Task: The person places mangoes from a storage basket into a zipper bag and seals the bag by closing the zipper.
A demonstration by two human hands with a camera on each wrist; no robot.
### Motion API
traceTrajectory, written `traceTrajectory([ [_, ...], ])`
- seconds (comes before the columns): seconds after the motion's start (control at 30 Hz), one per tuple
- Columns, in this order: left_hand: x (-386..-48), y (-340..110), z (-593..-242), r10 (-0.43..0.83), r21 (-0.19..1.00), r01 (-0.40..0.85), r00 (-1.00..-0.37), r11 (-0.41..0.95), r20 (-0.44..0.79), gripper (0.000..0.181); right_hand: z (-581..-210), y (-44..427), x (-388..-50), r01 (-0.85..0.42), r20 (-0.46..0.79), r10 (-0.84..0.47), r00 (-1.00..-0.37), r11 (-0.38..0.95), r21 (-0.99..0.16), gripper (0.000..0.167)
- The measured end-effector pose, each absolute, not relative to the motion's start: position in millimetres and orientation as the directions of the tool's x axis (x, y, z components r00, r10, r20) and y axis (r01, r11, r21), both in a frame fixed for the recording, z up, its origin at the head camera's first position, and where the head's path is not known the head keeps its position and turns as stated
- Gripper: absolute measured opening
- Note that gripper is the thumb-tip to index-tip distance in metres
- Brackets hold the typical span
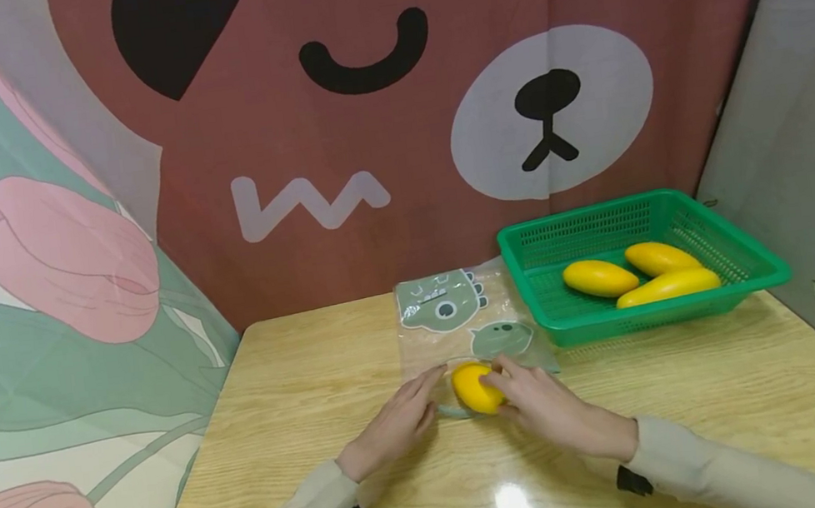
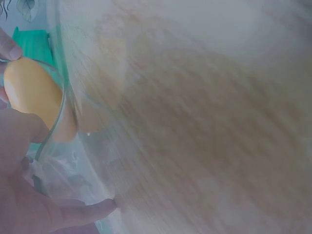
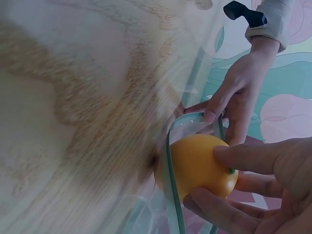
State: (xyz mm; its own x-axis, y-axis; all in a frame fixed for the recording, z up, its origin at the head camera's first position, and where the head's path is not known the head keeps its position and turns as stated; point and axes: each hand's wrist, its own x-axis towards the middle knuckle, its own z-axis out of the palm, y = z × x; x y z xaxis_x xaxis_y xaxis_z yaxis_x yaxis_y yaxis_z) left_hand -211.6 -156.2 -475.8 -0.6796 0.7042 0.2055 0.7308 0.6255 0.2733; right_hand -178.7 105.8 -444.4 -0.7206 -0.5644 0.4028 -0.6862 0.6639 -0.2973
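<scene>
A clear plastic bag (image 1: 419,353) with green cartoon prints lies on the table, its mouth facing the person. The right hand (image 1: 546,410) grips a yellow mango-shaped fruit (image 1: 474,387) at the bag's mouth. In the right wrist view the fruit (image 3: 195,163) is partly inside the opening, with the thumb and fingers of the right hand (image 3: 263,190) around its outer end. At the opening's left edge, the left hand (image 1: 395,423) holds the rim between thumb and fingers, as the right wrist view shows with the left hand (image 3: 243,90).
A green basket (image 1: 656,318) with several yellow fruits (image 1: 601,277) stands at the table's back right, beside the bag. Behind the wooden table (image 1: 301,383) hangs a cloth with a bear print (image 1: 271,119); a tulip-printed cloth (image 1: 67,251) hangs at the left.
</scene>
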Motion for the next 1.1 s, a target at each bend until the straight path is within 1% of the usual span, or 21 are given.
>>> traceTrajectory([
  [0.3,-211,-156,-475,0.704,0.275,0.733,-0.678,0.622,0.213,0.060,-445,102,-182,-0.667,0.385,-0.553,-0.739,0.681,-0.302,0.045],
  [0.7,-213,-156,-478,0.704,0.262,0.739,-0.672,0.620,0.228,0.060,-449,96,-184,-0.676,0.429,-0.548,-0.718,0.694,-0.247,0.042],
  [0.97,-213,-157,-478,0.701,0.277,0.728,-0.683,0.627,0.206,0.059,-451,92,-186,-0.643,0.427,-0.517,-0.742,0.730,-0.233,0.041],
  [1.1,-213,-157,-478,0.701,0.277,0.728,-0.682,0.627,0.209,0.060,-453,91,-187,-0.642,0.440,-0.517,-0.735,0.739,-0.204,0.039],
])
